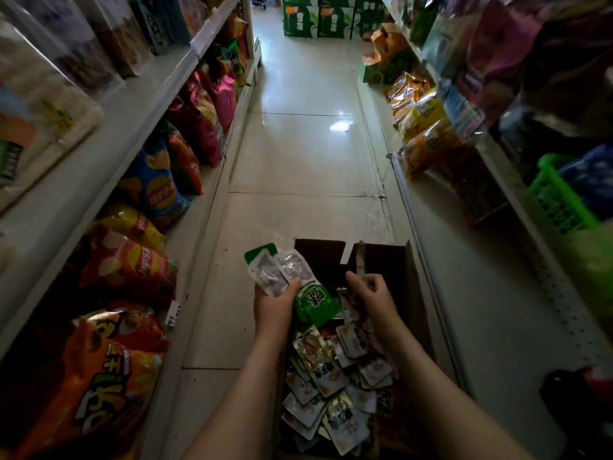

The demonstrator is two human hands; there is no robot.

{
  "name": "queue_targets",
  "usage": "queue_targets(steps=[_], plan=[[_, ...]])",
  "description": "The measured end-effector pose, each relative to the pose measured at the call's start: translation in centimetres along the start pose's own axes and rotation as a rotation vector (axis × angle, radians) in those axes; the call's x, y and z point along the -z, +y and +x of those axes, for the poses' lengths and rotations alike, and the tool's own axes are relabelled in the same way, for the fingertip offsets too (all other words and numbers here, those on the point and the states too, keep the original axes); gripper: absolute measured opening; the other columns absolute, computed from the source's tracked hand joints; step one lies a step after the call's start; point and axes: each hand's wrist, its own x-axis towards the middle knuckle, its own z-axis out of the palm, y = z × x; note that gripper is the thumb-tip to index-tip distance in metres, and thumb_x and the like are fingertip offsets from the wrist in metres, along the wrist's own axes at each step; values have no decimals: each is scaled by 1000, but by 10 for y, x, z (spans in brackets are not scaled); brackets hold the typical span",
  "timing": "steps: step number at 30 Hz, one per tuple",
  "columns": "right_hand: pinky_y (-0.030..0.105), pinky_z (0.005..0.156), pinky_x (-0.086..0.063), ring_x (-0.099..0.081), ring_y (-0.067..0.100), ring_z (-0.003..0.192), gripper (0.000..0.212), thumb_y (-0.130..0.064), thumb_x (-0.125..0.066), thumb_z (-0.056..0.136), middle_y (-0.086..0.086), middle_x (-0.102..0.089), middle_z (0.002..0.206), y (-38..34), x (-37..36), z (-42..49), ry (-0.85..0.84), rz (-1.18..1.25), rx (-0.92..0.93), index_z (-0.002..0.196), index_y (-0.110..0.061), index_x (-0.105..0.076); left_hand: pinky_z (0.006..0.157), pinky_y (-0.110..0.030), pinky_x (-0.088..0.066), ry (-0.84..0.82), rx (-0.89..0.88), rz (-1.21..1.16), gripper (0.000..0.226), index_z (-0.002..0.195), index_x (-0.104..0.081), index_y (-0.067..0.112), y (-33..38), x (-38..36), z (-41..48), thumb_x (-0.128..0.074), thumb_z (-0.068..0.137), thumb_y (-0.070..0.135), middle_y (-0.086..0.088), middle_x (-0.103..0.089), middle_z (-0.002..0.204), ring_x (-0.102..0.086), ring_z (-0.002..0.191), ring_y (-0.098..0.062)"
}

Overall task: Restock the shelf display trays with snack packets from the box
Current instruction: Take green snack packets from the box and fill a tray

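An open cardboard box (414,293) stands on the aisle floor below me, filled with several small snack packets (318,386), silver and dark. My left hand (275,303) grips a fanned bunch of green and silver packets (285,277) over the box's left edge. My right hand (371,293) hovers over the box's middle with its fingers curled; a thin dark packet edge (360,260) sticks up from between them. What lies under that hand is hidden.
Shelves of large crisp bags (146,267) line the left side. The right shelves hold orange snack bags (428,141) and a green basket (560,200). The tiled aisle floor (305,154) runs ahead to green cartons (315,18) at the far end.
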Motion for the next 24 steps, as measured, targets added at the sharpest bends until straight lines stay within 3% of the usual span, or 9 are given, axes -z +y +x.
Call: queue_targets(steps=[2,5,8,10,17,21,24], plan=[[35,80,-53,-63,20,93,56,-43,-74,73,8,-62,105,-42,-3,-24,-58,-11,-25,114,-14,-50,77,-33,-57,-31,65,-18,40,117,-62,14,33,-2,-17,-76,80,20,-6,-71,105,-69,90,-19],[32,77,-55,-60,22,98,62,-28,-75,80,8,-53,111,-103,-2,-69,-130,-55,-78,120,-19,-28,68,-27,-55,-125,136,-27,32,112,-64,13,92,-7,-57,-74,83,19,-5,-71,100,-69,87,-17],[17,59,-51,-58,17,91,51,-20,-72,83,6,-48,109,-148,6,-114,-248,-164,-75,109,-22,-28,76,-35,-57,-204,218,-57,24,102,-67,15,145,-8,-98,-75,81,23,-6,-73,94,-70,87,-22],[14,58,-48,-57,13,88,45,-21,-72,83,6,-47,106,-180,15,-144,-279,-256,-13,101,-22,-31,87,-47,-56,-246,267,-74,30,105,-69,13,179,-9,-126,-77,78,24,-8,-74,97,-71,92,-28],[22,69,-53,-57,14,97,46,-40,-74,79,-1,-45,107,-292,55,-255,-286,-309,21,95,-34,-31,91,-58,-51,-396,435,-163,38,121,-64,13,286,-10,-235,-67,84,24,-17,-70,112,-67,102,-38],[18,65,-50,-56,12,94,44,-31,-72,83,2,-44,107,-359,79,-337,-186,-149,-59,101,-25,-32,92,-60,-50,-529,568,-77,35,116,-68,11,357,-14,-307,-68,85,27,-20,-70,109,-67,101,-39],[22,68,-51,-57,18,93,50,-36,-72,72,9,-44,108,-395,92,-380,-81,-29,-112,98,-23,-32,86,-57,-54,-633,566,85,32,114,-70,14,391,-21,-339,-69,85,29,-18,-72,105,-69,96,-37]])
